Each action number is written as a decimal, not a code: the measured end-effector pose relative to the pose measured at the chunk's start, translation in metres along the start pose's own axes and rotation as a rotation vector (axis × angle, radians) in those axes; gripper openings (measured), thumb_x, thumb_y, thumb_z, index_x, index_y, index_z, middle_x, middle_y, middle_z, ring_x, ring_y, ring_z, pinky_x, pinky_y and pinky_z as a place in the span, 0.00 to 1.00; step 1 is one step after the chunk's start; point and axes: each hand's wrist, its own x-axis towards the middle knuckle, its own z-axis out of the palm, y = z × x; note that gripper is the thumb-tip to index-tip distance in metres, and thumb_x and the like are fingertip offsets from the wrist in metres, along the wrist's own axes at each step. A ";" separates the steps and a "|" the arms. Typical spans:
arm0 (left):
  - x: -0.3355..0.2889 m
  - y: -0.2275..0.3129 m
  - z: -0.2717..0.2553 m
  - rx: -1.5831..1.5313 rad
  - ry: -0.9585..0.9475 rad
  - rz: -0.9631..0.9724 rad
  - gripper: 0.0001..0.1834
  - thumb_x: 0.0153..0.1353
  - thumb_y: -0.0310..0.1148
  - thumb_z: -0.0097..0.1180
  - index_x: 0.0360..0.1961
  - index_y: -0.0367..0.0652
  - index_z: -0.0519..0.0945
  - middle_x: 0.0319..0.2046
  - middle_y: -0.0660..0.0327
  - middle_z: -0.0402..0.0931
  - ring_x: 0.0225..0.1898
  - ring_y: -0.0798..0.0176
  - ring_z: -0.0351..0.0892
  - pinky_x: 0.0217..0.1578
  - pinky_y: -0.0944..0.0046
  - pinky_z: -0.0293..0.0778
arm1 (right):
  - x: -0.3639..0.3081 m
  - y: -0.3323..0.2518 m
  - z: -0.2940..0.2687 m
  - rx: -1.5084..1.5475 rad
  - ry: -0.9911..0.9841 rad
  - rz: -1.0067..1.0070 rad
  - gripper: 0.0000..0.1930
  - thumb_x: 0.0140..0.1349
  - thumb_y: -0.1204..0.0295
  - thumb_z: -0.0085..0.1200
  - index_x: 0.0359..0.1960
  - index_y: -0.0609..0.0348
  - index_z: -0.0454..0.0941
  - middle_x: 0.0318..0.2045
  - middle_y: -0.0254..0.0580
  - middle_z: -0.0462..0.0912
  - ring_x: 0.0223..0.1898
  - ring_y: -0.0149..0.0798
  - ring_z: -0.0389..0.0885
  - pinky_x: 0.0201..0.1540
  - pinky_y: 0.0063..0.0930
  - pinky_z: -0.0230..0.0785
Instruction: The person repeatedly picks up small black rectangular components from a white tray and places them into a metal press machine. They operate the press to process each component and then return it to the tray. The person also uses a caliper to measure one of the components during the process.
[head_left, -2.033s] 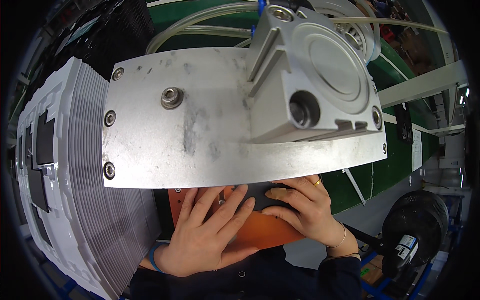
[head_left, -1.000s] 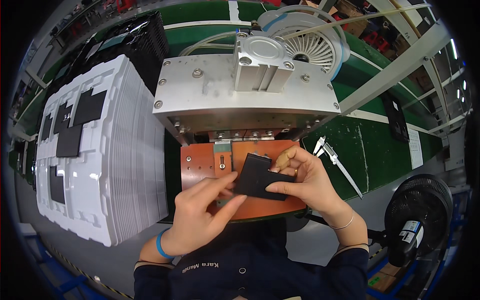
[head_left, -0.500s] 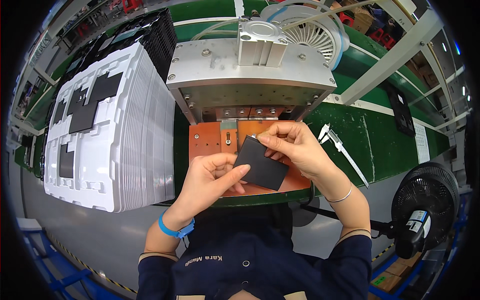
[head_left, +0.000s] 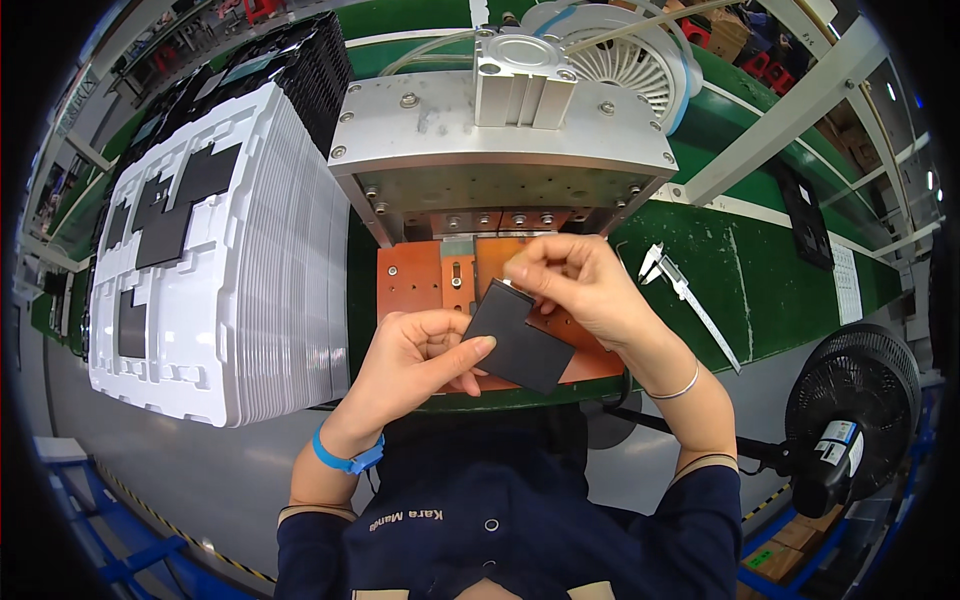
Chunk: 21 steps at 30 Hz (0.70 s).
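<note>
A flat black L-shaped battery cell is tilted over the front of the orange base plate. My left hand grips its left side, thumb on top and fingers beneath. At the cell's upper corner, a small silvery tab sticks out. The thumb and index finger of my right hand are pinched together at that tab; its tip is hidden under them. Behind both hands stands a metal press with a square cylinder on top, its orange bed partly covered by my right hand.
To the left rises a tall stack of white plastic trays, its top one holding several black cells. Black trays are stacked behind. A caliper lies on the green bench at right, near a black fan. A white fan stands behind the press.
My right fingertips have risen slightly away from the cell's edge, and more of the silvery tab shows. The cell has turned and dropped a little in my left hand.
</note>
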 end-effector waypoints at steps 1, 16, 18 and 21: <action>-0.001 -0.001 0.000 -0.004 -0.001 0.007 0.09 0.65 0.31 0.61 0.38 0.34 0.82 0.26 0.64 0.82 0.24 0.75 0.81 0.25 0.77 0.76 | 0.002 0.005 -0.004 -0.021 0.058 -0.060 0.11 0.65 0.65 0.61 0.34 0.61 0.82 0.27 0.29 0.81 0.25 0.20 0.74 0.29 0.17 0.69; -0.058 -0.004 0.010 0.433 0.358 0.458 0.05 0.61 0.21 0.59 0.37 0.30 0.80 0.21 0.60 0.80 0.24 0.68 0.83 0.25 0.74 0.71 | -0.003 0.050 -0.030 -1.177 0.752 -0.663 0.06 0.58 0.71 0.62 0.36 0.57 0.84 0.22 0.39 0.79 0.19 0.38 0.75 0.24 0.29 0.68; -0.083 0.001 0.005 0.623 0.375 0.654 0.06 0.60 0.19 0.57 0.38 0.30 0.80 0.21 0.58 0.80 0.24 0.65 0.83 0.24 0.74 0.71 | -0.004 0.052 -0.034 -1.203 0.774 -0.703 0.03 0.58 0.70 0.62 0.31 0.54 0.84 0.20 0.36 0.78 0.18 0.38 0.77 0.21 0.30 0.67; -0.130 0.006 -0.014 0.740 0.412 0.880 0.12 0.61 0.20 0.53 0.46 0.27 0.75 0.23 0.53 0.78 0.21 0.65 0.81 0.21 0.73 0.70 | -0.005 0.054 -0.038 -1.205 0.793 -0.755 0.03 0.58 0.71 0.62 0.30 0.54 0.83 0.19 0.35 0.76 0.18 0.38 0.76 0.20 0.30 0.66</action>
